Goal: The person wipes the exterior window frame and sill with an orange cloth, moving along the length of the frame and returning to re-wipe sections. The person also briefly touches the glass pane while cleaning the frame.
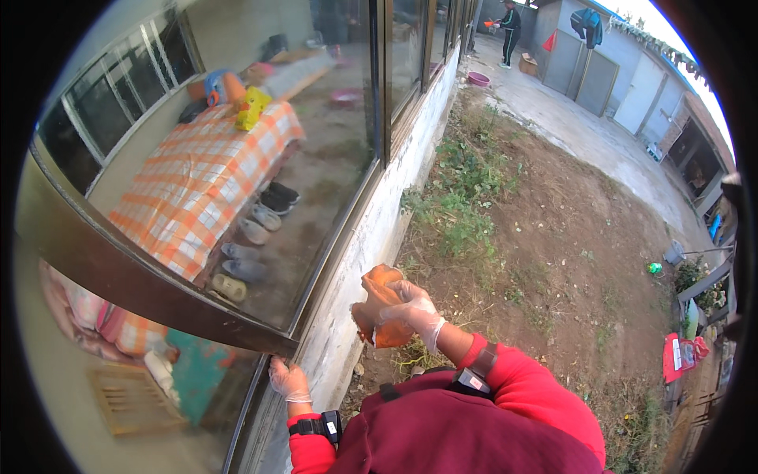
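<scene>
In the head view, my right hand (417, 311), in a clear plastic glove, holds a crumpled orange-brown cloth (385, 335) out over the ground beside the wall. My left hand (288, 382), gloved the same way, rests by the lower corner of a brown metal window frame (237, 332), its fingers at the frame's edge; how firmly they grip cannot be told. Above that frame a large glass pane (331, 195) shows a bed with an orange and white checked cover (195, 195) and several shoes beside it.
The white wall (379, 237) runs along beneath the windows. Weeds (462, 207) grow from the bare soil at its foot. A person (510, 32) stands far off on the concrete, near a pink basin (478, 79) and a cardboard box (528, 64). Red items (681, 355) lie at the right.
</scene>
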Demonstrator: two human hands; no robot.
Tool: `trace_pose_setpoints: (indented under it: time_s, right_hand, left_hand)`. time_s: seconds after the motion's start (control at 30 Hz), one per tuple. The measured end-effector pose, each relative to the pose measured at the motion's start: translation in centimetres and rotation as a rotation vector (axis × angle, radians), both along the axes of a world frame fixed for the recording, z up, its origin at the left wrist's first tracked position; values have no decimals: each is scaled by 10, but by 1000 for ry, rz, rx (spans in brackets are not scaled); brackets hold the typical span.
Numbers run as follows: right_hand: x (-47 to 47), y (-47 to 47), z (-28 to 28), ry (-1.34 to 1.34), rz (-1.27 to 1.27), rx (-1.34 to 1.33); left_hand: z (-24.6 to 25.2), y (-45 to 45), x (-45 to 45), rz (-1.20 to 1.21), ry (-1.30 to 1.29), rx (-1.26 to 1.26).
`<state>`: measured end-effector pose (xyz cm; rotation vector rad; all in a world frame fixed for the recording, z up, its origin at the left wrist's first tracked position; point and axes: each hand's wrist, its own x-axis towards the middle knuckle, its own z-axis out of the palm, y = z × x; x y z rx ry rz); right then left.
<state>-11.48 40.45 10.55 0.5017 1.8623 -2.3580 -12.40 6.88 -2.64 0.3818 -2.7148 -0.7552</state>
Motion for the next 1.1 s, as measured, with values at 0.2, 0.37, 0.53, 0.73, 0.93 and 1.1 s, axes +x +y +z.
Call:
trace_pose_setpoints:
  time_s: [0.2, 0.37, 0.53, 0.73, 0.93, 1.1]
  right_hand:
    - [-10, -12, -9, 23, 51, 44]
    - [-53, -46, -2, 189, -18, 101]
    - [-57, -110, 11, 496, 96, 198]
    - [-108, -132, 36, 770, -153, 174]
    - [-171, -103, 83, 765, -499, -223]
    - [-132, -144, 107, 1195, -587, 474]
  left_hand:
    - [33, -3, 19, -124, -64, -408]
    - [42, -4, 38, -169, 72, -316]
    - [43, -14, 44, -272, 115, -63]
    - [78, -27, 48, -185, 250, -121]
    - [107, -19, 59, -239, 204, -209]
    - [120, -4, 41, -270, 417, -156]
